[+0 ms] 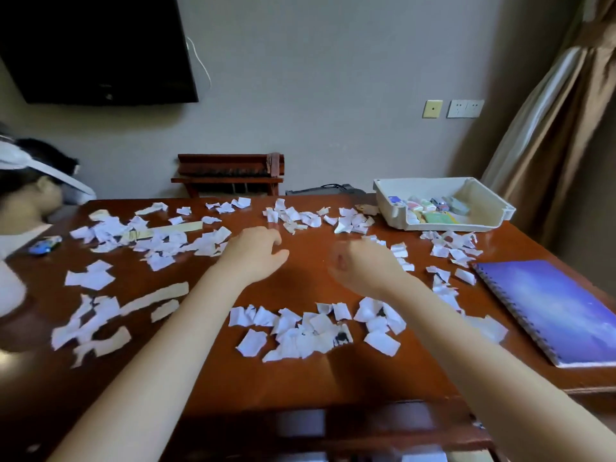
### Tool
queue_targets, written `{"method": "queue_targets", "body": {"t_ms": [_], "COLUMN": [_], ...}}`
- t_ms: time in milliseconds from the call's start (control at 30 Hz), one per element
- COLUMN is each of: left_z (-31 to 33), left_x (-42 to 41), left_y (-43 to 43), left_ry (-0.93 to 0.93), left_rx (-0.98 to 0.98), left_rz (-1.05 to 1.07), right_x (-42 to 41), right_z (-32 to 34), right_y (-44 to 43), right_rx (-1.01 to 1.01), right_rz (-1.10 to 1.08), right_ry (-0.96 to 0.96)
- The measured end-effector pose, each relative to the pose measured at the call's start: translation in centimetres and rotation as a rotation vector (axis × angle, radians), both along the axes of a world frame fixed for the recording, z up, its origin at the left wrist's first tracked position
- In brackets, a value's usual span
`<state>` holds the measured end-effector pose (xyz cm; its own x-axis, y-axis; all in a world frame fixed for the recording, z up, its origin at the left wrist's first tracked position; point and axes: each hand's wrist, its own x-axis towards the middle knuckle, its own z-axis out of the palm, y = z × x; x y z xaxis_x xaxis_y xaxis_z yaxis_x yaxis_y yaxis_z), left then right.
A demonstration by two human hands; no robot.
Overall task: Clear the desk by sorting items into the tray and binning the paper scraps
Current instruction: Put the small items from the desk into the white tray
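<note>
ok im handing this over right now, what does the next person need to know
Left hand: open, fingers loosely curled, holding nothing, over the middle of the desk.
Right hand: blurred, looks curled; can't tell whether it holds anything.
Done: the tray at the far right corner holds several small items.
Left: paper scraps lie all over the desk; no bin is in view. The blue toy car at the left edge and the purple notebook at the right edge are outside the tray.
</note>
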<state>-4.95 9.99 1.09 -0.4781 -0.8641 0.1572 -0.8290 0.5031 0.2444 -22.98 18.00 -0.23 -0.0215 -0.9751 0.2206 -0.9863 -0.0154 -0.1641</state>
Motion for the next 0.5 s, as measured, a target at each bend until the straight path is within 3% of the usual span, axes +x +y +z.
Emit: {"method": "queue_targets", "body": {"t_ms": [167,500], "left_z": [-4.1,-9.3], "left_x": [3.1,0.3], "left_y": [4.0,7.8], "left_ry": [0.065,0.082], "left_rx": [0.096,0.077], "left_rz": [-0.083,-0.172], "right_x": [1.0,0.4], "right_z": [-2.5,-4.7], "right_y": [3.3,3.5], "right_rx": [0.281,0.373], "right_rz": [0.061,0.085], "right_ry": [0.01,-0.092]}}
